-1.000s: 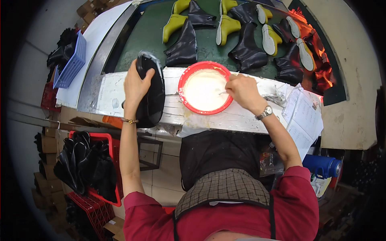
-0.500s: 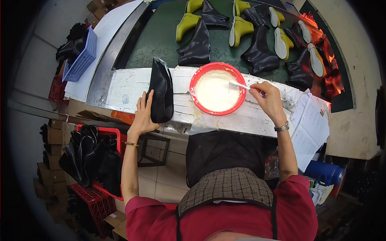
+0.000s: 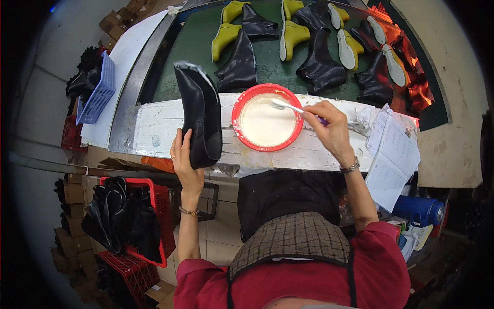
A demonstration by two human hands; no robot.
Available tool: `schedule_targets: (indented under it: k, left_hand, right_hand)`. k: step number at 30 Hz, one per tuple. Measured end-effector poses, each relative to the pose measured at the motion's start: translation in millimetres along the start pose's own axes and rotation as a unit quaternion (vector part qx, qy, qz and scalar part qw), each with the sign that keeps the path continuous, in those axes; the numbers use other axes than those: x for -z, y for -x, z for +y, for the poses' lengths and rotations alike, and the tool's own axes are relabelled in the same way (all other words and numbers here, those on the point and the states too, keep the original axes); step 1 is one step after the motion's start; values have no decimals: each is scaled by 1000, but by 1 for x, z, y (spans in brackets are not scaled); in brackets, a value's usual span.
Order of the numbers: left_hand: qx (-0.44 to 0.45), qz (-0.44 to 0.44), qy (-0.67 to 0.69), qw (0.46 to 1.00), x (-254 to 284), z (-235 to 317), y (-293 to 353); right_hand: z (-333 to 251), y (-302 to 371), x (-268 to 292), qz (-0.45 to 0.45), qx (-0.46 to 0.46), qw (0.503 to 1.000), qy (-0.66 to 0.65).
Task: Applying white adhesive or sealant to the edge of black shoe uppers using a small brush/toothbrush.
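My left hand [image 3: 187, 167] is closed on the lower end of a black leather boot upper [image 3: 200, 116]. The upper stands tilted above the white board [image 3: 157, 129], its pale-edged top pointing away from me. To its right sits a red bowl [image 3: 237, 131] of creamy white paste [image 3: 265, 126]. My right hand [image 3: 331, 131] grips the purple and white handle of a small brush [image 3: 292, 107]. The brush head is over the paste, inside the bowl's rim; whether its bristles touch the paste I cannot tell.
Beyond the board, a green conveyor belt [image 3: 198, 77] carries black uppers and yellow boot forms [image 3: 294, 38], lit orange at the right. Papers [image 3: 393, 159] and a blue flask [image 3: 419, 210] are at right. A red basket [image 3: 163, 216] of black uppers stands lower left, a blue basket [image 3: 100, 92] farther off.
My left hand has gone from resting beside the boot upper to holding it, and the upper is lifted and tilted. The brush stays over the bowl. The whole view has shifted slightly.
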State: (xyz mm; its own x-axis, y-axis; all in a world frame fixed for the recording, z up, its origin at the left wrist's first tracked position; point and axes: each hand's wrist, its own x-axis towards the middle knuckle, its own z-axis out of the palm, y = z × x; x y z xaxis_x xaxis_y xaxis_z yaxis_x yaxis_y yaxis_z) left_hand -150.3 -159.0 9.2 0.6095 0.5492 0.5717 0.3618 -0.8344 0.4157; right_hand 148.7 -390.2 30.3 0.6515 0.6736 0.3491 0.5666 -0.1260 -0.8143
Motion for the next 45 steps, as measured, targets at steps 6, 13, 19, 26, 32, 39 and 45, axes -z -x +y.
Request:
schedule_targets:
  k: [6, 13, 19, 26, 32, 39, 45]
  left_hand:
    - [-87, 9, -4, 996, 7, 53, -8]
    - [-150, 19, 63, 987, 18, 68, 1]
    - [-151, 32, 57, 986, 20, 71, -11]
    - [-104, 67, 61, 990, -3, 77, -34]
    - [-84, 124, 65, 987, -25, 73, -49]
    - [-113, 118, 0, 986, -42, 60, -60]
    - [48, 65, 112, 990, -2, 14, -59]
  right_hand:
    - [-32, -13, -16, -49, 88, 989, -111]
    - [-11, -52, 10, 18, 89, 996, -24]
    - [-16, -71, 13, 82, 199, 977, 9]
    - [-30, -18, -7, 38, 197, 979, -46]
    - [-36, 4, -8, -16, 202, 977, -60]
    - [-40, 0, 0, -128, 142, 978, -82]
    - [9, -41, -13, -99, 125, 976, 150]
